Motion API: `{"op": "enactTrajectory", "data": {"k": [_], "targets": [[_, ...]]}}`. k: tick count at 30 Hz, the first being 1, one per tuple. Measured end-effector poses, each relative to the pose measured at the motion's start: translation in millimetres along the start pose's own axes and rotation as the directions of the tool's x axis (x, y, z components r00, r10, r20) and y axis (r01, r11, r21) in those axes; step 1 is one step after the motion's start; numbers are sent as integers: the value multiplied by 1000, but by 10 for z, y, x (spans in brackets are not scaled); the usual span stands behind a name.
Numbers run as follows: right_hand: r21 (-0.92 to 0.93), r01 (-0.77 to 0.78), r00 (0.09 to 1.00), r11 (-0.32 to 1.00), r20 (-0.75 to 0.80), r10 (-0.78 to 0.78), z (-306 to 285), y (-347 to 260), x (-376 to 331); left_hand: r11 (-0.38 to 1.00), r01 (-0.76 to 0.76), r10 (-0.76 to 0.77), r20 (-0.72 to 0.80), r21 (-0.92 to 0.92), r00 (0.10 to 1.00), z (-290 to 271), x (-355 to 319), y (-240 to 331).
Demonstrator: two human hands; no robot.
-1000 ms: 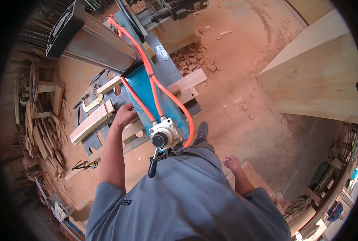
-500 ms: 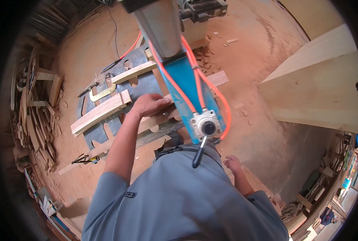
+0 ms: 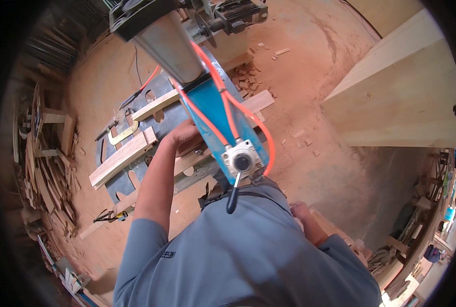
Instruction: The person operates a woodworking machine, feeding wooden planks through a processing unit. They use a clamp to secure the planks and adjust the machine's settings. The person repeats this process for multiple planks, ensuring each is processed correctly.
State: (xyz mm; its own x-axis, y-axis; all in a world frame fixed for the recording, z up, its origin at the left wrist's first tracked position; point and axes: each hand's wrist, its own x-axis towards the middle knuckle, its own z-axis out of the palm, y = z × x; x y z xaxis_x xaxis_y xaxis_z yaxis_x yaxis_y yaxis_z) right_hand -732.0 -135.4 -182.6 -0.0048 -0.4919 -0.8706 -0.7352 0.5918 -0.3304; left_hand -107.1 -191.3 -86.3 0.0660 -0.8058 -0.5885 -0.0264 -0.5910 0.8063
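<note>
My left hand reaches across the grey metal worktable to the pale wood pieces beside the blue machine arm. Its fingers go behind that arm, so their grip is hidden. A round silver valve with a black-handled lever sits on the arm's near end, close to my waist. Low on my right side is my right hand, its fingers curled; whatever may be in them does not show. A thick wood strip lies on the table left of my left forearm.
A yellowish clamp grips the table's left side. Orange hoses run along the machine arm. Large pale panels stand at right. Scrap wood is heaped at left, and small offcuts litter the dusty floor.
The view has shifted, putting the machine arm farther left in the picture. My left hand's fingers, visible on the wood before, are now behind the arm. My right hand stays low at my side.
</note>
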Motion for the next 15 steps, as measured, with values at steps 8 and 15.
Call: {"op": "enactTrajectory", "data": {"k": [8, 15], "targets": [[12, 135, 990, 991, 29, -135, -610, -253, 541, 963, 223, -216, 66, -153, 974, -376, 142, -618], [148, 37, 998, 988, 52, -45, -1130, -79, 720, 967, 218, -215, 32, -133, 976, -221, 120, -360]]}}
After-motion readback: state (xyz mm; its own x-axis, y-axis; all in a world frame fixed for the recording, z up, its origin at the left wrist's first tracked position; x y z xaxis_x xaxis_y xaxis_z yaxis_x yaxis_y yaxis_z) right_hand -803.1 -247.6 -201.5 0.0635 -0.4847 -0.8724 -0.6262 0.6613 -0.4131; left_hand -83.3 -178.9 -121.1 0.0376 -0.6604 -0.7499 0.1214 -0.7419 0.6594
